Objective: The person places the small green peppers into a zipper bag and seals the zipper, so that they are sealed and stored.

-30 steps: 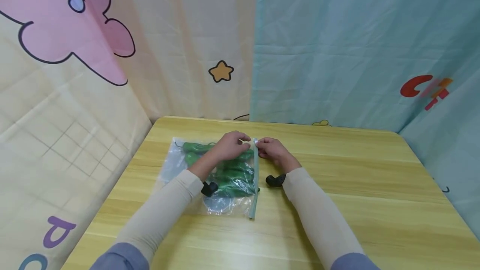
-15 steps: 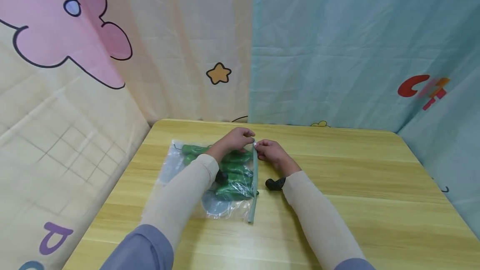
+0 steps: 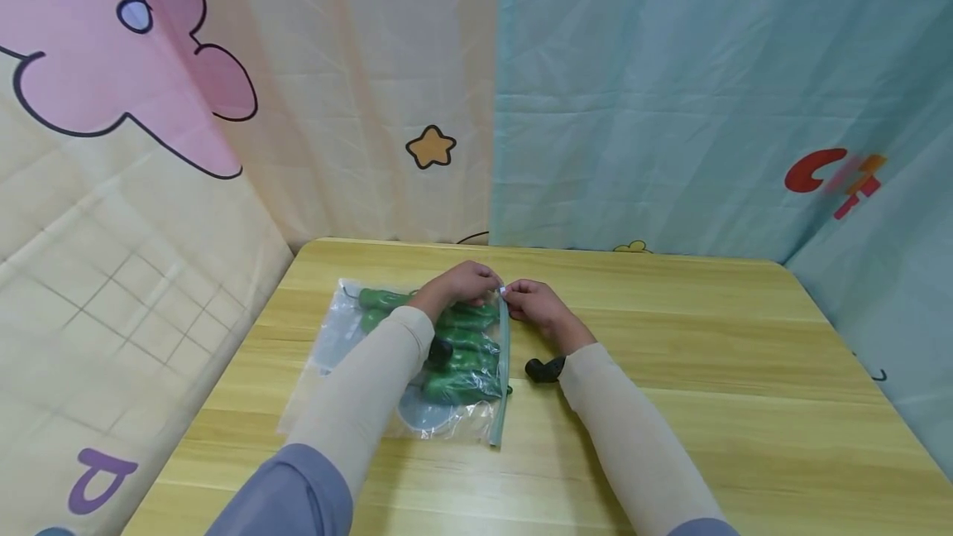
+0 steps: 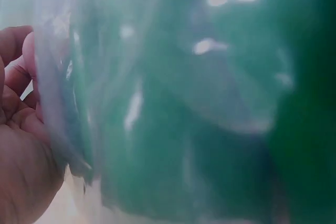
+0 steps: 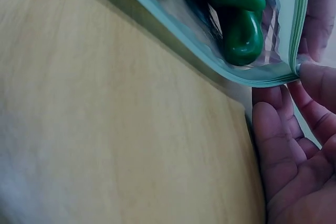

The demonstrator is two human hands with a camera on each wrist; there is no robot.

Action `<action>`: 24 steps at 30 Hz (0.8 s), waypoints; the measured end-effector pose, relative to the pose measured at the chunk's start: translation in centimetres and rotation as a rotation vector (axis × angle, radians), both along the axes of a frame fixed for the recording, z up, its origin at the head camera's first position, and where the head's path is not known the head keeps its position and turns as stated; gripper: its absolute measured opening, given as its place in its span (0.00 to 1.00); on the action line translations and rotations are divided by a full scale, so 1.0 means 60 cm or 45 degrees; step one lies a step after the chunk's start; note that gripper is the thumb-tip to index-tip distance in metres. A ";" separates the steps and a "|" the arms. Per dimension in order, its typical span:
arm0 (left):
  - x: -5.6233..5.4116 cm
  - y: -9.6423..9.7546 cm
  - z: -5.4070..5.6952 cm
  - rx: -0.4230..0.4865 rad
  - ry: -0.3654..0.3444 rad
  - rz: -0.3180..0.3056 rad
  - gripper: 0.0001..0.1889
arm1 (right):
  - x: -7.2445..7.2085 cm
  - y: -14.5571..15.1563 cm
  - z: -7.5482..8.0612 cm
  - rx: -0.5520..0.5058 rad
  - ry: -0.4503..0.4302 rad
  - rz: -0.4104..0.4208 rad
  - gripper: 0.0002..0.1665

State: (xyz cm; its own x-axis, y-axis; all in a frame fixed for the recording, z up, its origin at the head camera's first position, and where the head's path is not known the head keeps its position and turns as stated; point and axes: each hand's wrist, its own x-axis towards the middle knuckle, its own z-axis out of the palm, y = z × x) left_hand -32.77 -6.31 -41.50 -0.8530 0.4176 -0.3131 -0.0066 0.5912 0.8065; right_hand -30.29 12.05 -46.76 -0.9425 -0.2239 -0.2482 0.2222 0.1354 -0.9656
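A clear slider zip bag (image 3: 484, 428) lies on the table with several green peppers (image 3: 462, 387) inside. Its pale green zip strip (image 3: 504, 362) runs along the right side, and the mouth gapes in the right wrist view, peppers (image 5: 244, 40) showing within. My left hand (image 3: 465, 281) reaches over the bag and grips its far corner beside the zip; in the left wrist view its fingers (image 4: 18, 45) curl at the plastic. Between thumb and fingers, my right hand (image 3: 538, 303) pinches the small white slider (image 3: 503, 290) at the zip's far end.
The bag rests on a light wooden table (image 3: 670, 404). Printed curtains (image 3: 633, 106) hang behind the table's back edge and along both sides. A black wrist camera (image 3: 546, 369) sits under the right wrist, close above the tabletop.
My left hand has moved right to the bag's far corner, its fingers closing there beside the right hand. The right hand stays at the zip's end. The head view has shifted slightly.
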 end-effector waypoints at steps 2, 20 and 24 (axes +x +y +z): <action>0.001 -0.001 -0.001 0.007 0.001 0.006 0.16 | 0.001 0.000 0.000 -0.001 0.006 0.001 0.09; 0.004 0.003 -0.013 0.024 0.021 0.051 0.11 | 0.005 -0.004 0.001 -0.006 0.021 -0.009 0.09; 0.003 0.004 -0.013 0.015 0.028 0.053 0.11 | 0.006 -0.005 0.000 0.000 0.037 -0.003 0.10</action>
State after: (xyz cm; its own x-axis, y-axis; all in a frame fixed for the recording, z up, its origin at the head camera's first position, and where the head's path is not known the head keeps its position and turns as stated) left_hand -32.57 -6.08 -42.27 -0.8762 0.3852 -0.2896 -0.0134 0.5811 0.8137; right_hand -29.96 11.77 -46.75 -0.9498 -0.2219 -0.2205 0.1941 0.1345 -0.9717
